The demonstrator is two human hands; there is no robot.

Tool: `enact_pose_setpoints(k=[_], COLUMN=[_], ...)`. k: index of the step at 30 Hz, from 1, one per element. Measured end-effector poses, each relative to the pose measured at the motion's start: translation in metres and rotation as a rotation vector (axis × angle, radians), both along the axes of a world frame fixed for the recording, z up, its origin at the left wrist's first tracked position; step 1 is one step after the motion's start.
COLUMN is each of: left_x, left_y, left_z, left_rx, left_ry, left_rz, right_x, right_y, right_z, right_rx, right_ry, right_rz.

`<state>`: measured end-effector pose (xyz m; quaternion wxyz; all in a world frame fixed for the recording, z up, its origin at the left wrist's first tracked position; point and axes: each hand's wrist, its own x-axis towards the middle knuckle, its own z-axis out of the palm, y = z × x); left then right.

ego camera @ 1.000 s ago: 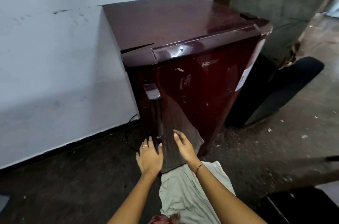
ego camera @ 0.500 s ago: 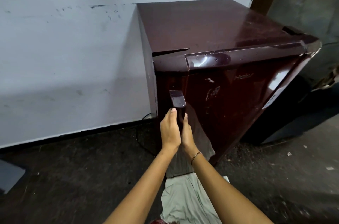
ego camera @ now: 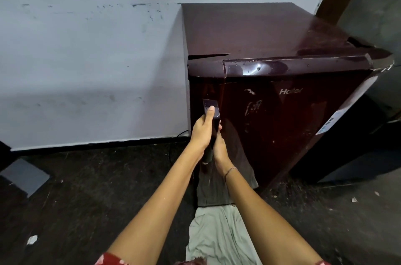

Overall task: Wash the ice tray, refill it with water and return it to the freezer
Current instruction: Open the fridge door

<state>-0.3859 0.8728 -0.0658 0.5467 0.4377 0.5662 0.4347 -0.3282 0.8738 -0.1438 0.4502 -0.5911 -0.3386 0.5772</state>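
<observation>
So the ice tray itself isn't visible anywhere, the door of the fridge point(ego camera: 271, 95) looks closed, so whatever's inside is hidden from me. The fridge is a small dark maroon unit, glossy, with scuffed pale patches on the door front and a brand badge I can just about read near the top. It sits on the floor point(ego camera: 86, 188) right against the pale wall point(ego camera: 86, 69), with a dark object just beside it on the right that's cut off by the frame edge and too murky for me to name.

Both hands are on the vertical door handle point(ego camera: 211, 112) at the left edge of the door. My left hand point(ego camera: 201, 132) is wrapped around it from the left, thumb pressed up along the front near the top. My right hand point(ego camera: 219, 145) is tucked in behind on the right side, lower down; its fingers are mostly hidden by the handle and the other hand, but it appears curled around the handle too. There's a thin bracelet point(ego camera: 230, 171) on the right wrist.

Near me a pale cloth garment point(ego camera: 217, 234) covers my legs, partly reflected in the door. A thin cable runs along the wall base, hard to follow.
</observation>
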Motion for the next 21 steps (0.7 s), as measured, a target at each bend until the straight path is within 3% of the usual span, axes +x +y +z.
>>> enact_pose_setpoints(k=[7, 12, 14, 17, 21], left_x=[0.027, 0.043, 0.040, 0.041, 0.047], left_y=[-0.059, -0.100, -0.110, -0.122, -0.141], left_z=[-0.012, -0.012, -0.011, -0.012, -0.013], left_rx=[0.005, 0.179, 0.288, 0.368, 0.430], left_ry=[-0.040, 0.326, 0.332, 0.203, 0.303], left_rz=[0.118, 0.486, 0.470, 0.294, 0.303], right_x=[0.018, 0.035, 0.042, 0.056, 0.071], right_y=[-0.057, -0.093, -0.109, -0.134, -0.153], right_z=[-0.005, -0.011, -0.011, 0.000, 0.034], right_rx=[0.015, 0.004, 0.035, 0.170, 0.556], right_ry=[0.027, -0.027, -0.025, -0.020, -0.235], right_rz=[-0.082, -0.099, -0.141, -0.215, -0.337])
